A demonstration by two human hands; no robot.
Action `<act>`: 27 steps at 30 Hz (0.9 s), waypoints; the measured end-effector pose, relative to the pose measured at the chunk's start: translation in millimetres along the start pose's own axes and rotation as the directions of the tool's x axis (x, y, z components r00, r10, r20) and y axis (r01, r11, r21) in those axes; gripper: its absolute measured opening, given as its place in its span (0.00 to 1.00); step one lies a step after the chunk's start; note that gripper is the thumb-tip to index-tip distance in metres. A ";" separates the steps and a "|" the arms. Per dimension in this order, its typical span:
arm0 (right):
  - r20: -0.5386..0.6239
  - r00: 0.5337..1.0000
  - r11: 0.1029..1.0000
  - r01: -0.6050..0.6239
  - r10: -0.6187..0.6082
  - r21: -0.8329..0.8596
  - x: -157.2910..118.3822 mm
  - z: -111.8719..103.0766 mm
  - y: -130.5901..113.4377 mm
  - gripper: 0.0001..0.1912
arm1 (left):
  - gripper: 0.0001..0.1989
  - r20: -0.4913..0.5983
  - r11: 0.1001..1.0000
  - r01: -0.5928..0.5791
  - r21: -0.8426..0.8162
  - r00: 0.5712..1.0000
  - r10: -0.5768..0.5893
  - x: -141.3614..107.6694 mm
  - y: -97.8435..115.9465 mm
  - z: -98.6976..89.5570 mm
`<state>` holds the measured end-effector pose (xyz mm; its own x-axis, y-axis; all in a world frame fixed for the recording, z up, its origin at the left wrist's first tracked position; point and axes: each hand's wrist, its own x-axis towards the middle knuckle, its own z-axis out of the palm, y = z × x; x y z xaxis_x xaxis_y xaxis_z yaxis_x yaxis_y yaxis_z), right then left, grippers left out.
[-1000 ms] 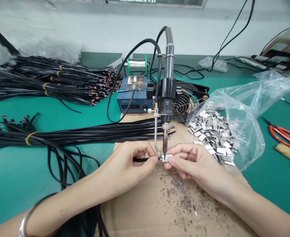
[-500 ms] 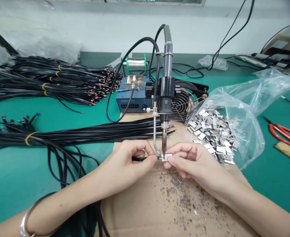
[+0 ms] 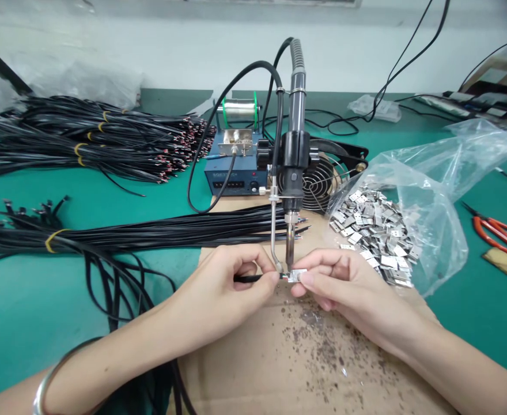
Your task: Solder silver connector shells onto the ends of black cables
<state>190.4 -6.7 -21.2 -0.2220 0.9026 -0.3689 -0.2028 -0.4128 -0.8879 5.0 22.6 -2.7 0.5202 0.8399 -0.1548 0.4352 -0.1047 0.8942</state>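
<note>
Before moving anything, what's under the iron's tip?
Under the iron: a metal part, with the cable at its left end and cardboard below. The right hand covers the right end; the part's underside can't be seen. Tip contact is unclear.

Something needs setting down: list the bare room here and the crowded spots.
Mostly bare: the green mat between the cardboard, right forearm and orange-handled tool; also the green strip between far cable pile and nearer bundle. Crowded: around the soldering iron, with left hand and right hand near its tip, and by the metal pieces.
</note>
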 end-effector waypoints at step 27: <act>-0.037 0.999 0.997 0.003 -0.006 -0.074 3.1 0.5 3.4 0.09 | 0.09 -0.016 0.997 -0.024 0.068 1.000 0.025 1.9 -1.2 0.7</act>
<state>188.5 -5.3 -25.2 -0.1851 0.9090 -0.3734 -0.1320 -0.3995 -0.9072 6.0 23.9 -4.4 0.5194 0.8453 -0.1253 0.4712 -0.1610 0.8672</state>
